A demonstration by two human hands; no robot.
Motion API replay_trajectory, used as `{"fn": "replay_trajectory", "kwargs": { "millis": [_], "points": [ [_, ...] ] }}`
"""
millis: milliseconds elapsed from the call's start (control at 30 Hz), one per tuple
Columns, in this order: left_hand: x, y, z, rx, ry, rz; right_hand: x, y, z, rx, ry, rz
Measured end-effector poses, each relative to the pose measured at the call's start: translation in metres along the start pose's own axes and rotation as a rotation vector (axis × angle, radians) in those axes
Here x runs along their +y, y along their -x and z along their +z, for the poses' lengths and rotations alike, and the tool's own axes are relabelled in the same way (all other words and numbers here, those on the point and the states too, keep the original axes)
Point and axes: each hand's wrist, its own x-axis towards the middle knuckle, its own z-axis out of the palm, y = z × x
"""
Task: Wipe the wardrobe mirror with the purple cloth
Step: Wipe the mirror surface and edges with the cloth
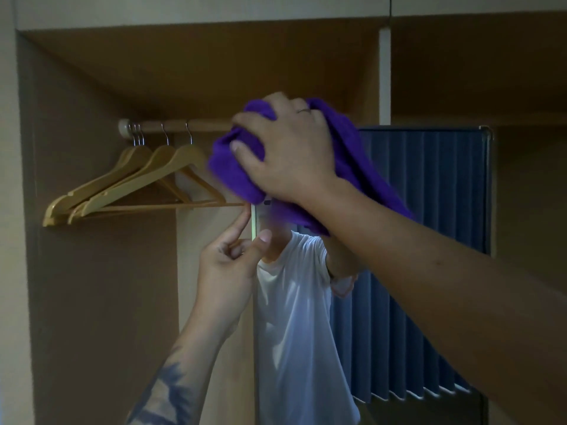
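Mirror [429, 240]: upright panel in the open wardrobe, reflecting a white shirt and blue curtain. 
Purple cloth [236, 167]: bunched at the mirror's top left corner, under the right hand [288, 154], whose fingers curl around it. 
Left hand [228, 262]: pinches the mirror's left edge, thumb on the front. 
Progress: wiping appears under way near the top; the lower glass likely remains. 
Hangers [129, 182]: on the rail, left.

A single head-worn wide-angle view faces straight into the open wardrobe, tilted slightly upward, at arm's reach. The hanging rail [184, 125] lies toward 11 o'clock, the mirror [399, 271] toward 4 o'clock, both forearms entering from the bottom edge.
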Motion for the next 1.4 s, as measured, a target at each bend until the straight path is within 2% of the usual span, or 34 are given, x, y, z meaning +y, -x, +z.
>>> {"fn": "replay_trajectory", "kwargs": {
  "millis": [67, 167, 200, 300, 367, 533, 600, 700, 767, 833, 900, 1067, 1200, 1267, 1400],
  "points": [
    [-0.001, 0.0, -0.001, 0.007, -0.018, -0.005, -0.003, 0.001, 0.003, -0.002, -0.008, -0.119],
    [0.002, 0.002, 0.001, 0.011, -0.03, 0.012, 0.012, -0.011, -0.011, -0.114, 0.003, -0.287],
    [0.002, 0.002, 0.0, 0.011, -0.022, 0.005, 0.021, -0.015, -0.016, -0.151, -0.006, -0.283],
    [0.004, 0.006, 0.001, 0.008, -0.018, -0.001, 0.056, -0.02, -0.027, -0.207, -0.096, 0.027],
    [0.006, 0.011, 0.004, 0.018, -0.012, 0.006, 0.071, -0.011, -0.028, -0.183, -0.125, 0.176],
    [-0.001, 0.01, 0.004, 0.018, -0.037, 0.059, 0.046, -0.009, -0.022, -0.076, -0.068, 0.181],
    [-0.004, 0.007, 0.001, 0.024, -0.038, 0.067, 0.018, -0.014, -0.016, -0.058, -0.049, 0.078],
    [-0.002, 0.008, 0.001, 0.022, -0.029, 0.089, -0.02, -0.011, -0.003, -0.026, 0.073, -0.196],
    [-0.003, 0.008, 0.004, 0.033, -0.015, 0.089, -0.022, -0.008, 0.003, -0.062, 0.146, -0.383],
    [-0.003, 0.007, 0.005, 0.056, 0.009, 0.081, -0.009, -0.011, 0.0, -0.089, 0.13, -0.451],
    [-0.005, 0.007, 0.005, 0.08, 0.016, 0.078, 0.003, -0.015, -0.008, -0.105, 0.105, -0.409],
    [-0.011, 0.007, 0.001, 0.067, -0.002, 0.096, 0.042, -0.01, -0.022, -0.117, 0.035, 0.084],
    [-0.017, 0.01, 0.008, 0.096, -0.022, 0.127, 0.069, 0.011, -0.023, -0.093, 0.121, 0.268],
    [-0.016, 0.01, 0.009, 0.101, -0.037, 0.131, 0.054, 0.01, -0.021, -0.061, 0.093, 0.3],
    [-0.007, 0.013, 0.006, 0.085, -0.033, 0.119, -0.001, -0.003, -0.004, 0.023, 0.025, 0.117]
  ]
}}
